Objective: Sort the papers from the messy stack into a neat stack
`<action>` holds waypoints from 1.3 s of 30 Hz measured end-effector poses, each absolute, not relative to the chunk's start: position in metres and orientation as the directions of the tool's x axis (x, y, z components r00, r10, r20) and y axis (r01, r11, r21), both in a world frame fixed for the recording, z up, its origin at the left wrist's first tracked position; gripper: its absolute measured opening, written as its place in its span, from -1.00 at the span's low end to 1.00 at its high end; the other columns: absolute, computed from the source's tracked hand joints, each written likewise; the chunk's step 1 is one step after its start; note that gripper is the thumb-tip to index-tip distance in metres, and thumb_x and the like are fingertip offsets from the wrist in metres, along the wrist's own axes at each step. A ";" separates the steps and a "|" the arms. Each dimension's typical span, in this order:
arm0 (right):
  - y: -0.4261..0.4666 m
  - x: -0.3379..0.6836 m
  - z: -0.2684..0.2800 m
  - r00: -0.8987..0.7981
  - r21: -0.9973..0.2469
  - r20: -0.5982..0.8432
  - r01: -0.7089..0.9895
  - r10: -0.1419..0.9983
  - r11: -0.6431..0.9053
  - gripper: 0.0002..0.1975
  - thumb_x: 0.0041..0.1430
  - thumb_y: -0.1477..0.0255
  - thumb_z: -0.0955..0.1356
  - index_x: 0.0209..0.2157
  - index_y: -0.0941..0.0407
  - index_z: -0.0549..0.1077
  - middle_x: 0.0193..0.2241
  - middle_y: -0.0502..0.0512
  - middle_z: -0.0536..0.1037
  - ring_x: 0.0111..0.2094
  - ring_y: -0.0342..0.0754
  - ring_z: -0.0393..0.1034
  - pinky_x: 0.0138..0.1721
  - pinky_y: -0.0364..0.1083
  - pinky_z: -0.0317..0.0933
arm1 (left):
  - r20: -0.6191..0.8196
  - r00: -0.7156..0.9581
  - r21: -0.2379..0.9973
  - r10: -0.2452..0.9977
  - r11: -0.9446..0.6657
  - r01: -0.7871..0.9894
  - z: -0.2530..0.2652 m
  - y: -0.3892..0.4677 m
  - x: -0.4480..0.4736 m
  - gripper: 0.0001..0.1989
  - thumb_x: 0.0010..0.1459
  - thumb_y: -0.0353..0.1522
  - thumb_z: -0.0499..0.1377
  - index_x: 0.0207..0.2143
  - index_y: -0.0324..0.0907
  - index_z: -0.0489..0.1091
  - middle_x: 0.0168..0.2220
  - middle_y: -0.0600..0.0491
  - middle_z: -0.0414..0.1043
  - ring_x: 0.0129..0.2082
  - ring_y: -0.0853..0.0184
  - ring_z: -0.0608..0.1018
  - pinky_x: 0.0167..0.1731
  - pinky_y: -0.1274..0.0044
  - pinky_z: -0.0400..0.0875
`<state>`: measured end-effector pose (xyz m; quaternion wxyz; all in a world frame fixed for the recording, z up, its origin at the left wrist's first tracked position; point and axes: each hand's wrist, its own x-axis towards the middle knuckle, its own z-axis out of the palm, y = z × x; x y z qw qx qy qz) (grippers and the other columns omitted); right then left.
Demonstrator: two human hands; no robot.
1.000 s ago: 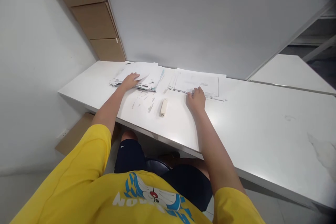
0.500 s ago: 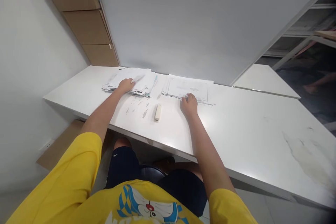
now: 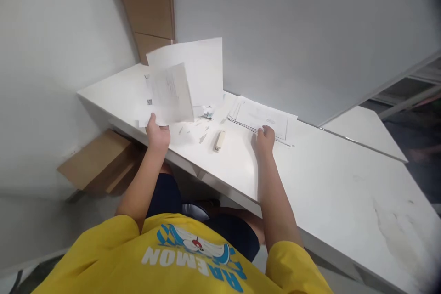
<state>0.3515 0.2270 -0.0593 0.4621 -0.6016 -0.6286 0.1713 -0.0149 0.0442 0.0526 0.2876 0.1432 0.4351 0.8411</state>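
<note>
A single camera sits on the person's head, looking forward and steeply down over the yellow shirt (image 3: 179, 257) onto the near edge of the table (image 3: 310, 179). It is close, within arm's reach, facing a grey partition (image 3: 292, 32) behind; there is no second view.

Bright even light, motion blur, perhaps edge warping

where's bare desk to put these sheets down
The desk is bare right of the right hand, from the flat stack to the far end. A smaller patch lies along the near edge between stapler and that hand. Crowded: under the lifted sheets in the left hand, with scraps.
</note>
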 end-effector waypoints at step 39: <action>0.013 0.144 -0.003 -0.596 -0.852 0.216 0.272 0.774 0.447 -0.36 0.40 0.06 0.04 0.15 0.15 0.46 0.23 0.20 0.40 0.30 0.09 0.20 0.36 0.14 -0.04 | -0.240 -0.683 0.787 0.690 -0.273 -0.553 0.103 -0.124 -0.040 -0.66 0.31 -0.40 0.12 0.11 -0.09 0.42 0.15 0.11 0.47 0.32 0.26 0.31 0.22 0.43 0.40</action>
